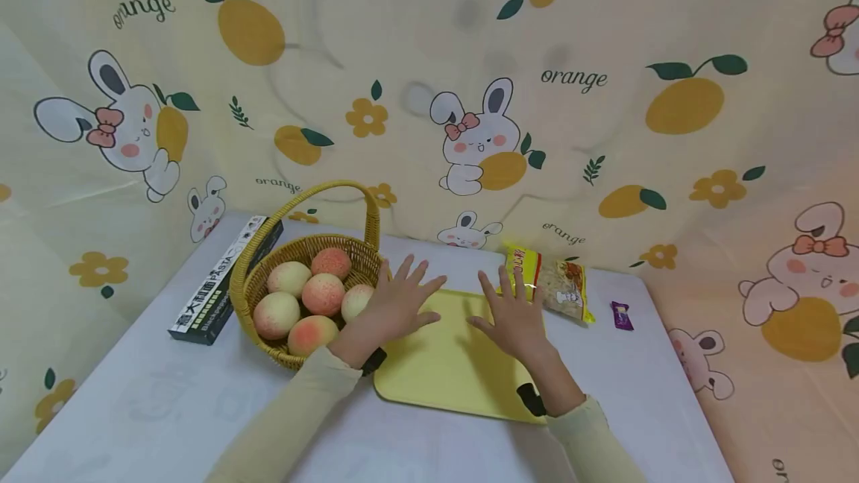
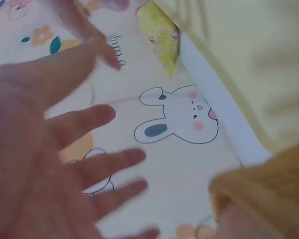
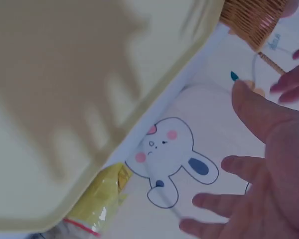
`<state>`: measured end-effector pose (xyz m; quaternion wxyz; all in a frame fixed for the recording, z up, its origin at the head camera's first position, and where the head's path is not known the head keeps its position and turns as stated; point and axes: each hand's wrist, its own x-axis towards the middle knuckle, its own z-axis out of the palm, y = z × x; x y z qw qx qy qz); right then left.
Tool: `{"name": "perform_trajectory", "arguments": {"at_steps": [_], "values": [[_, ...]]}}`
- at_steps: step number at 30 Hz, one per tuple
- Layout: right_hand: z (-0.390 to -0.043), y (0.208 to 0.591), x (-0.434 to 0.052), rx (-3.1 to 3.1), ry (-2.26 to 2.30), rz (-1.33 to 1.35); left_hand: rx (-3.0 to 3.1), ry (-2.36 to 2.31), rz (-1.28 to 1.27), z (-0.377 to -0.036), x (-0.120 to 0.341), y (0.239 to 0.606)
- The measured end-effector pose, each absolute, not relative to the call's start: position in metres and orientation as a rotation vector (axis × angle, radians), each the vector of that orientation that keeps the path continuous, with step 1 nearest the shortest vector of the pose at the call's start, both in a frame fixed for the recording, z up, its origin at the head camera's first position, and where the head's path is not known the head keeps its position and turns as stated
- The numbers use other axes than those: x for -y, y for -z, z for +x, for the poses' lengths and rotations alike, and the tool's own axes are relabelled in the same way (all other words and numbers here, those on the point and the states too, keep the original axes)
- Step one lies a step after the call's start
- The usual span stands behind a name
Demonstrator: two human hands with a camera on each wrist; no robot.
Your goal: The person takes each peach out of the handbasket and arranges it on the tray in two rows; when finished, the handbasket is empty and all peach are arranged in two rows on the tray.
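Both hands hover with fingers spread and nothing held. My left hand [image 1: 392, 309] is over the left part of a pale yellow tray [image 1: 443, 379], overlapping the right side of a wicker basket [image 1: 362, 263] in the head view. Several pink and cream peaches [image 1: 323, 294] fill that basket, which has a tall arched handle. Above the tray's right part is my right hand [image 1: 518, 325], its fingertips in front of a clear-and-yellow food packet [image 1: 564, 289]. The right wrist view shows the right hand [image 3: 284, 169] beyond the tray's raised rim, with shadows of fingers on the tray.
A long black pasta box [image 1: 221, 282] lies left of the basket, partly behind its handle. On the right side of the white-covered table [image 1: 644, 393] is a small purple wrapped candy [image 1: 622, 315]. A printed cloth backdrop [image 1: 403, 36] rises behind the table and along its sides.
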<state>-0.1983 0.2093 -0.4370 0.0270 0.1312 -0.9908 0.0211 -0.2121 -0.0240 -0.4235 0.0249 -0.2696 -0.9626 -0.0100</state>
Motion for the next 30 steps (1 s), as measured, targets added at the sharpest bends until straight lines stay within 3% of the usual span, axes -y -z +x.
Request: {"name": "perform_trajectory", "arguments": {"at_steps": [4,12,22,30], "values": [[-0.203,0.44,-0.207,2.985,-0.25,0.484,2.747,0.311,-0.893,-0.202,0.044,0.42],[-0.207,0.443,-0.199,2.913,-0.644,0.486,2.4,0.964,-0.673,-0.163,0.094,0.423],[-0.21,0.444,-0.195,2.757,-1.589,0.591,2.087,1.046,-0.22,-0.108,0.179,0.456],[-0.21,0.437,-0.187,2.648,-1.856,0.664,2.097,1.219,0.117,-0.103,0.207,0.475]]}}
